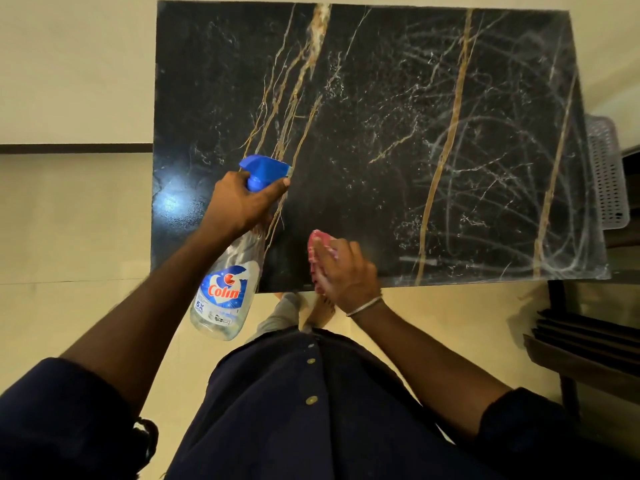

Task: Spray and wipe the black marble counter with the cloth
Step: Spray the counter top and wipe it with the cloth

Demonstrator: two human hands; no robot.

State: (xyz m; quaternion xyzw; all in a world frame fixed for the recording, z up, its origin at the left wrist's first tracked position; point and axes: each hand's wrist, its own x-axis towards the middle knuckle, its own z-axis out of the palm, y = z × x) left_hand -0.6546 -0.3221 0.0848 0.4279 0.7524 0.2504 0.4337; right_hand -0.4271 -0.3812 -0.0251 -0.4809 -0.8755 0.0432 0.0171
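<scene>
The black marble counter (363, 98) with gold and white veins fills the upper middle of the view. Wet curved wipe streaks cover its right half. My left hand (239, 202) grips the neck of a clear spray bottle (225, 292) with a blue trigger head, held over the counter's near left part, one finger on the trigger and the nozzle pointing right. My right hand (346, 271) presses a red-and-white cloth (317, 254) onto the counter at its near edge, just right of the bottle.
Cream tiled floor (69, 220) lies around the counter. A white perforated plastic basket (606, 174) sits beyond the counter's right edge. Dark wooden furniture (581, 348) stands at the lower right. My dark shirt and my feet show below the counter's near edge.
</scene>
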